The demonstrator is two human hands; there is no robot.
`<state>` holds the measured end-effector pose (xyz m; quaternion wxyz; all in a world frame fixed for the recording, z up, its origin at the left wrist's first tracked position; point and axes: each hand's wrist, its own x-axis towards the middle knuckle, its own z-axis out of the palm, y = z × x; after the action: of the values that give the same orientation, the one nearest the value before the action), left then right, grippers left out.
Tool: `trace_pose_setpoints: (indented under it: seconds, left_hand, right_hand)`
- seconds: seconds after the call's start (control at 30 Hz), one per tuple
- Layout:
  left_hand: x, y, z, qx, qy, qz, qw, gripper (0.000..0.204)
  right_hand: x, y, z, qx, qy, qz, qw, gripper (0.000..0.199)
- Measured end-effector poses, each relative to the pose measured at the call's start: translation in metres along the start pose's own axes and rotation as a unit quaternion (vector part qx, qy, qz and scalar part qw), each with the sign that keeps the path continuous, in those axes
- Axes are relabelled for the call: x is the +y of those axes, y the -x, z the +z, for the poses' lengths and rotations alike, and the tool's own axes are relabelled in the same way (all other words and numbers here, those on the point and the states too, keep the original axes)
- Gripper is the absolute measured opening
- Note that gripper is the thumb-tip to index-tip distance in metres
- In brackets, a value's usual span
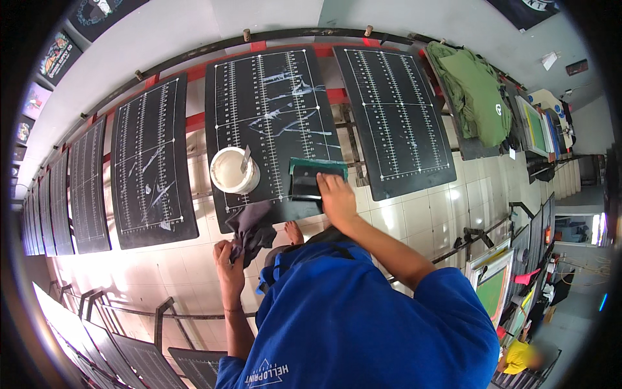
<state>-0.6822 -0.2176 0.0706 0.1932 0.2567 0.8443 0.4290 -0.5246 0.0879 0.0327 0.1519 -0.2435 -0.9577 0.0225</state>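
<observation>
My right hand is closed on a black squeegee with a green edge, which lies over the near right part of a black printing board. White ruler marks and whitish smears cover that board. In my left hand a dark grey cloth is bunched up, hanging at the board's near edge. Between the two hands, a bit farther off, a white tub stands on the board. Pale paste fills it, and a flat metal scraper sticks up out of it.
Similar marked boards flank this one, a smeared one to the left and another to the right. Green shirts are draped on a board farther right. Behind the boards runs a dark rail. A person in yellow is at the lower right.
</observation>
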Motion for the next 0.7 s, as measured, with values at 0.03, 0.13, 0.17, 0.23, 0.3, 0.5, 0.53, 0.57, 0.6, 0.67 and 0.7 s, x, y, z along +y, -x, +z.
trace_pose_setpoints:
  seconds: [0.03, 0.13, 0.17, 0.23, 0.3, 0.5, 0.53, 0.57, 0.6, 0.67, 0.7]
  left_hand:
    - [0.003, 0.0, 0.005, 0.013, -0.045, 0.01, 0.999, 0.032]
    - [0.01, -0.015, 0.031, 0.057, -0.142, 0.028, 0.988, 0.043]
    - [0.011, -0.017, 0.037, 0.096, -0.165, 0.043, 0.981, 0.044]
    - [0.013, -0.021, 0.05, 0.177, -0.209, 0.073, 0.959, 0.046]
    - [0.0, -0.017, 0.06, 0.191, -0.234, 0.062, 0.951, 0.039]
    - [-0.014, -0.022, 0.063, 0.103, -0.197, 0.112, 0.969, 0.039]
    - [-0.008, -0.022, 0.063, 0.087, -0.201, 0.119, 0.968, 0.042]
    - [-0.005, -0.021, 0.063, 0.074, -0.207, 0.125, 0.967, 0.045]
    - [-0.012, -0.019, 0.061, 0.043, -0.217, 0.124, 0.967, 0.054]
    - [-0.01, -0.019, 0.059, 0.013, -0.23, 0.124, 0.965, 0.059]
    - [-0.007, -0.016, 0.057, -0.002, -0.239, 0.12, 0.964, 0.061]
  right_hand:
    - [0.005, -0.011, -0.011, -0.048, -0.036, 0.014, 0.998, 0.048]
    - [0.031, -0.056, -0.054, -0.131, -0.145, 0.109, 0.975, 0.041]
    - [0.043, -0.07, -0.065, -0.192, -0.179, 0.207, 0.942, 0.039]
    - [0.065, -0.08, -0.087, -0.225, -0.235, 0.247, 0.913, 0.036]
    - [0.062, -0.067, -0.092, -0.116, -0.241, 0.238, 0.934, 0.036]
    - [0.012, 0.012, -0.06, -0.015, -0.057, 0.045, 0.997, 0.039]
    - [0.006, 0.028, -0.046, -0.013, -0.043, 0.025, 0.999, 0.038]
    - [0.003, 0.039, -0.037, -0.011, -0.032, 0.002, 0.999, 0.038]
    - [0.005, 0.041, -0.034, 0.012, -0.022, -0.015, 1.0, 0.04]
    - [0.034, 0.029, -0.05, -0.052, -0.109, 0.036, 0.992, 0.045]
    - [0.05, 0.022, -0.063, -0.087, -0.156, 0.059, 0.982, 0.048]
